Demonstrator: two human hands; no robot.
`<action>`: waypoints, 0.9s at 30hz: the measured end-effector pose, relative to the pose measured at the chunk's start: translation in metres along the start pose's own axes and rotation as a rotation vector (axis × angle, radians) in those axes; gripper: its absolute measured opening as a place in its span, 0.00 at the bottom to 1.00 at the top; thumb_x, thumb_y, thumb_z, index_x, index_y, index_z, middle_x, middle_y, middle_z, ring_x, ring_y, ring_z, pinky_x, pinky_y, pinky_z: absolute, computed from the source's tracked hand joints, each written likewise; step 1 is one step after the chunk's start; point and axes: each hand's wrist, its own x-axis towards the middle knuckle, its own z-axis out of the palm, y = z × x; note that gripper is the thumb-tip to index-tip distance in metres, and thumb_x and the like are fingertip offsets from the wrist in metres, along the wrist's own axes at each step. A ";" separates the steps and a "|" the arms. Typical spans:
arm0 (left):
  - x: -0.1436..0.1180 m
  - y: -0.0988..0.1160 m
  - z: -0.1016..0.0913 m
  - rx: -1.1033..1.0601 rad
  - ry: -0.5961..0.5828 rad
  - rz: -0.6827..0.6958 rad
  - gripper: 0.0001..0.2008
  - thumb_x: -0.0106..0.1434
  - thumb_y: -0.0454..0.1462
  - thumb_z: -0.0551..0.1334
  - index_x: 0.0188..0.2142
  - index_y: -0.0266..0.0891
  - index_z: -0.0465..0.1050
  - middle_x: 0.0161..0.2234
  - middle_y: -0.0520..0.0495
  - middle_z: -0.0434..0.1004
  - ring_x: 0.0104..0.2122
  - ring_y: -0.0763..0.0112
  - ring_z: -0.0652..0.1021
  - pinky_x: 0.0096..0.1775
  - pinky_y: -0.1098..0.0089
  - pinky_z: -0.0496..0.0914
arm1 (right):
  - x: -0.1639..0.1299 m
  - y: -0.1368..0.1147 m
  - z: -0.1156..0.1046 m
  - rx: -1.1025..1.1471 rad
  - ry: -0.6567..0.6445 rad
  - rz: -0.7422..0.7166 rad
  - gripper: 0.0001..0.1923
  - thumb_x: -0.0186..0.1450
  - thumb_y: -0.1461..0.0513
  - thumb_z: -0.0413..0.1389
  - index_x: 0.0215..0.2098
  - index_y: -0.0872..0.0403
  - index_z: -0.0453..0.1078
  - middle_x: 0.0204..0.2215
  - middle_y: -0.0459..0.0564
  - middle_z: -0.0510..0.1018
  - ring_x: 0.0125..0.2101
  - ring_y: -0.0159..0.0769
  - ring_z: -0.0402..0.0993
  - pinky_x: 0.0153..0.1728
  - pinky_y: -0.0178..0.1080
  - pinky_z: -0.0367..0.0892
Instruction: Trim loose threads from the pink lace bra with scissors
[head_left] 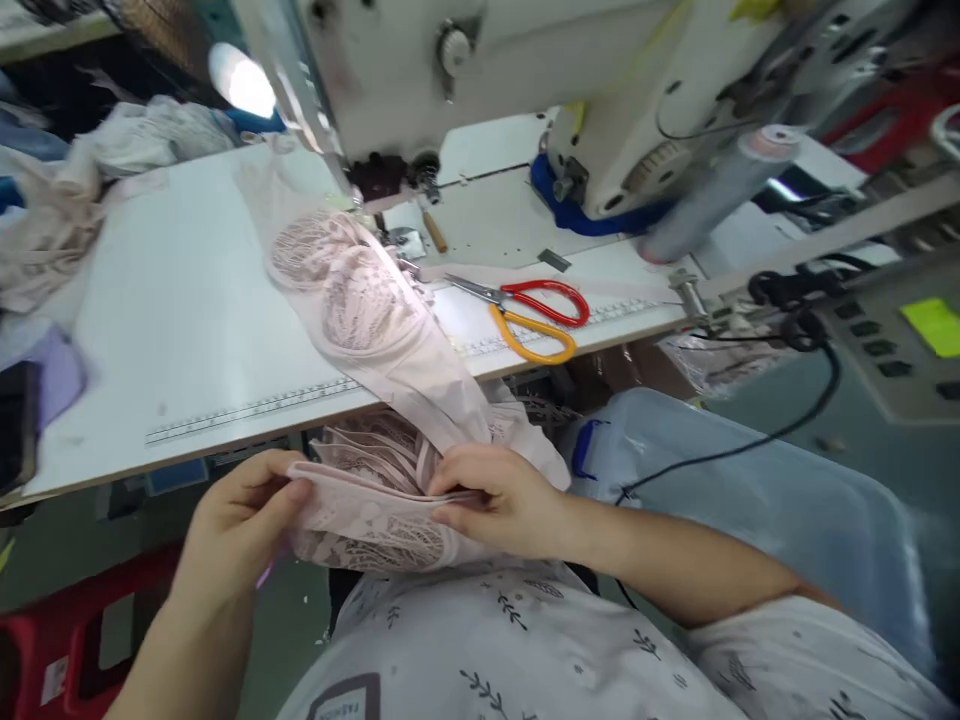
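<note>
A pale pink lace bra is stretched between my two hands, just in front of the table edge. My left hand pinches one end of its edge between thumb and fingers. Further along the same edge, my right hand grips the fabric with its fingertips. Another pink lace bra lies on the table, running up under the head of the sewing machine and hanging over the edge towards my hands. More folded lace is bunched behind the held piece. Whether these pieces are joined, I cannot tell.
Scissors with one red and one orange handle lie right of the bra. A thread cone is farther right. Fabric heaps and a phone sit left. Below are a clear plastic bin and a red stool.
</note>
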 end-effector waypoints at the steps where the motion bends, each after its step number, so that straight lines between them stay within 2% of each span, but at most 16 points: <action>1: 0.001 -0.001 -0.002 0.007 -0.027 -0.022 0.11 0.50 0.41 0.70 0.28 0.37 0.74 0.25 0.50 0.74 0.24 0.72 0.72 0.25 0.74 0.67 | 0.000 -0.001 0.000 0.009 -0.011 0.033 0.03 0.59 0.65 0.56 0.30 0.58 0.71 0.25 0.49 0.74 0.27 0.30 0.70 0.28 0.32 0.67; 6: -0.001 0.001 -0.003 0.061 -0.113 -0.035 0.09 0.58 0.42 0.64 0.30 0.38 0.71 0.24 0.52 0.70 0.23 0.74 0.69 0.25 0.75 0.64 | 0.000 -0.001 -0.002 0.012 -0.060 0.096 0.03 0.60 0.65 0.55 0.28 0.56 0.70 0.24 0.47 0.72 0.25 0.30 0.68 0.26 0.32 0.65; 9: -0.003 0.006 0.004 0.102 -0.116 0.015 0.08 0.58 0.41 0.63 0.33 0.38 0.70 0.27 0.50 0.70 0.24 0.74 0.70 0.25 0.75 0.64 | -0.001 0.002 -0.003 0.057 -0.092 0.177 0.05 0.61 0.63 0.55 0.28 0.56 0.70 0.24 0.48 0.72 0.26 0.31 0.69 0.27 0.33 0.65; 12: -0.004 0.010 0.006 0.133 -0.117 0.080 0.10 0.60 0.40 0.61 0.40 0.39 0.71 0.31 0.48 0.72 0.29 0.71 0.72 0.29 0.74 0.66 | -0.002 0.006 -0.004 0.168 -0.139 0.289 0.07 0.61 0.60 0.56 0.28 0.56 0.70 0.25 0.48 0.72 0.27 0.31 0.69 0.28 0.33 0.65; 15: -0.001 0.013 0.002 0.168 -0.179 0.060 0.10 0.62 0.41 0.58 0.40 0.41 0.74 0.27 0.50 0.72 0.24 0.73 0.71 0.26 0.74 0.65 | -0.003 0.012 -0.005 0.281 -0.193 0.391 0.10 0.61 0.57 0.57 0.28 0.56 0.69 0.25 0.47 0.71 0.27 0.30 0.68 0.28 0.32 0.65; 18: 0.002 0.016 -0.005 0.218 -0.283 0.037 0.12 0.63 0.41 0.55 0.38 0.41 0.76 0.23 0.50 0.70 0.22 0.72 0.70 0.23 0.74 0.64 | -0.006 0.016 -0.004 0.310 -0.219 0.421 0.11 0.61 0.56 0.57 0.28 0.56 0.68 0.26 0.46 0.71 0.27 0.30 0.68 0.29 0.33 0.65; 20: 0.004 0.021 -0.008 0.260 -0.349 0.061 0.13 0.63 0.42 0.54 0.39 0.41 0.76 0.24 0.49 0.71 0.22 0.70 0.71 0.24 0.74 0.64 | -0.008 0.016 -0.004 0.267 -0.220 0.404 0.10 0.62 0.56 0.56 0.30 0.56 0.68 0.26 0.46 0.71 0.28 0.31 0.68 0.29 0.33 0.66; 23: 0.006 0.032 -0.011 0.404 -0.448 0.159 0.10 0.61 0.41 0.58 0.35 0.40 0.75 0.28 0.47 0.73 0.24 0.69 0.71 0.25 0.73 0.64 | -0.006 0.008 -0.006 0.092 -0.200 0.285 0.08 0.64 0.59 0.54 0.40 0.54 0.68 0.28 0.47 0.72 0.28 0.31 0.69 0.29 0.33 0.66; 25: 0.007 0.041 -0.012 0.564 -0.562 0.246 0.04 0.58 0.37 0.60 0.29 0.40 0.73 0.28 0.49 0.70 0.25 0.70 0.70 0.26 0.74 0.63 | -0.001 -0.002 -0.009 -0.054 -0.261 0.132 0.11 0.65 0.63 0.51 0.45 0.53 0.67 0.31 0.49 0.73 0.31 0.32 0.70 0.31 0.34 0.67; 27: 0.007 0.047 -0.013 0.724 -0.719 0.293 0.06 0.58 0.34 0.60 0.24 0.40 0.70 0.28 0.49 0.68 0.26 0.70 0.69 0.27 0.74 0.63 | 0.006 -0.012 -0.012 -0.165 -0.383 0.010 0.11 0.65 0.66 0.49 0.44 0.54 0.68 0.33 0.51 0.74 0.33 0.33 0.70 0.34 0.35 0.66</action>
